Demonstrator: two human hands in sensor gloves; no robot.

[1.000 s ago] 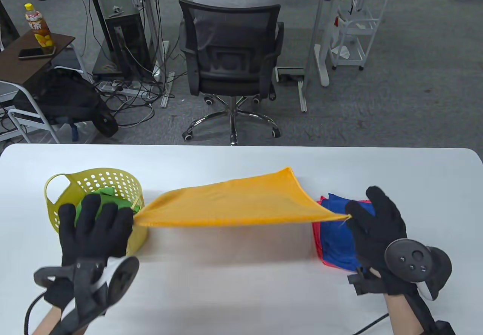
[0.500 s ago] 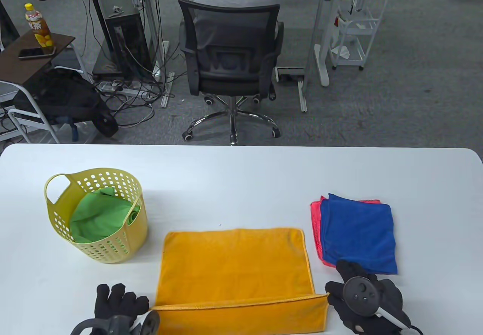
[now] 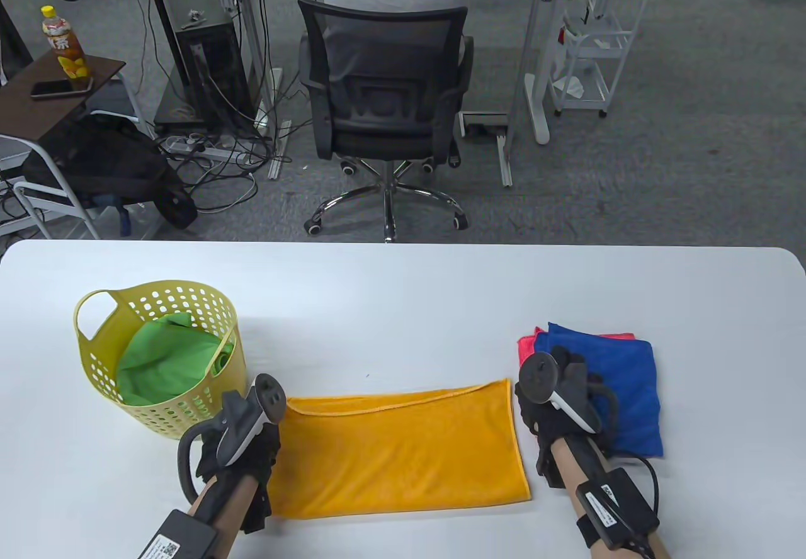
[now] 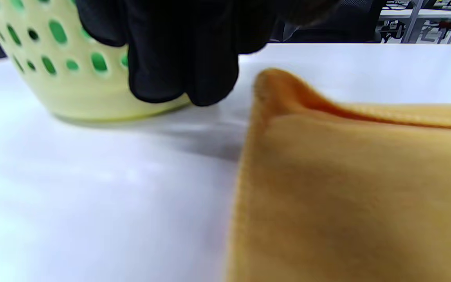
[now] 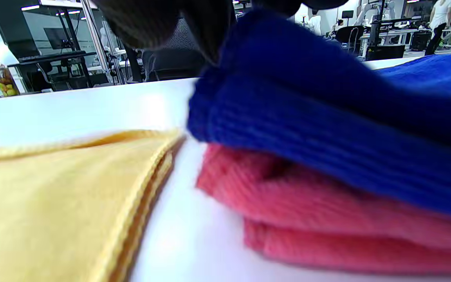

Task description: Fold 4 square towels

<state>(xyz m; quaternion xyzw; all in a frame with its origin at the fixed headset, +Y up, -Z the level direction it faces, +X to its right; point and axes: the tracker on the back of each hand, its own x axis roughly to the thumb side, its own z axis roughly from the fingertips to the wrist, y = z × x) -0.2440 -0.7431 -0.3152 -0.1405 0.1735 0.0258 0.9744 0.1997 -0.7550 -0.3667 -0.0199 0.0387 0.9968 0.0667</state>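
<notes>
An orange towel [image 3: 403,452] lies folded in half on the white table [image 3: 403,288], its two edges stacked at the far side. My left hand [image 3: 267,433] sits at the towel's far left corner. In the left wrist view its fingers [image 4: 178,58] hang just clear of the slightly raised corner of the orange towel [image 4: 347,188], holding nothing. My right hand [image 3: 535,408] is at the far right corner, beside the folded blue towel [image 3: 623,389] that lies on a red towel [image 3: 526,345]. In the right wrist view the fingers [image 5: 159,19] are above the cloth, and the orange towel [image 5: 53,196] lies flat.
A yellow perforated basket [image 3: 94,357] with a green towel [image 3: 170,364] in it stands at the left, close to my left hand. Beyond the table's far edge a person sits in a black office chair [image 3: 384,99].
Both hands moved from the table's near edge to the far side, carrying the orange towel's near edge over onto its far edge. The towel now lies folded in half and is let go.
</notes>
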